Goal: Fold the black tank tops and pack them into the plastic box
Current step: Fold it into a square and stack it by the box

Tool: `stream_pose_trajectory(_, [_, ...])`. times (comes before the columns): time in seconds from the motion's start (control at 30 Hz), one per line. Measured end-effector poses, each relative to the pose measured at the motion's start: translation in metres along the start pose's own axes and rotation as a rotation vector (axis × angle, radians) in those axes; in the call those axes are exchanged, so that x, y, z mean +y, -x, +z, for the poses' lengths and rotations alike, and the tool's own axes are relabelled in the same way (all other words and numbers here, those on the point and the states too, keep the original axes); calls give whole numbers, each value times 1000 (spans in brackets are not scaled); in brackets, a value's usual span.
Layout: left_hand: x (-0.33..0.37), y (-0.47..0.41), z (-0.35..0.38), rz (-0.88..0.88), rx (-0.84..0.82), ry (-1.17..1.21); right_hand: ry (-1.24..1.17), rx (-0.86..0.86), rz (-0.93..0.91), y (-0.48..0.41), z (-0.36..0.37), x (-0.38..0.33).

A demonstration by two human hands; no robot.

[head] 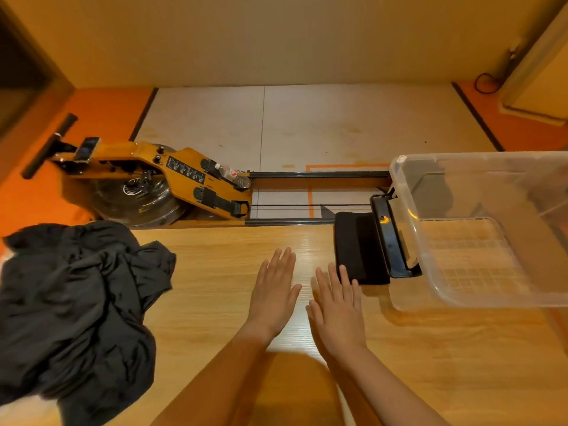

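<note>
Now left hand (273, 290), right hand (336, 312) flat; one heap (76, 302), one box (479, 154).

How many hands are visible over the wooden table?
2. The left hand is open and flat, near the middle of the table. The right hand is open beside it, closer to the plastic box. None appears hidden.
</note>
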State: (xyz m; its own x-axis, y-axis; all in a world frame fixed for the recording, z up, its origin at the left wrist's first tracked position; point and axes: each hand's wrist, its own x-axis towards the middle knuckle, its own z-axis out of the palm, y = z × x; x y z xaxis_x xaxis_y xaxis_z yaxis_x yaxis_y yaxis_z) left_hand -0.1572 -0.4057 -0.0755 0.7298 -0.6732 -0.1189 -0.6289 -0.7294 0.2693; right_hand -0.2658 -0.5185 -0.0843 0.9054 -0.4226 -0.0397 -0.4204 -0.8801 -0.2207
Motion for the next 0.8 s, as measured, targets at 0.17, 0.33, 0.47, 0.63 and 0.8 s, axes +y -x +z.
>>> stream_pose_trajectory(0.17, [-48,46,-13,-114,80,-8,-21,-36,-147,-1,1,-49])
stream_pose_trajectory(0.33, [-114,92,-40,-289,183,-10,-39,-64,-259,-14,7,-127])
stream_pose_trajectory(0.47, [-175,141,-61,-482,277,-30,-65,-124,-362,-13,22,-197])
stream_pose_trajectory(0.63, [-253,183,-71,-568,275,-89,-130,-195,-522,-11,25,-283])
stream_pose_trajectory(0.8, [-297,200,-76,-538,268,-7,-194,-184,-556,-9,38,-344])
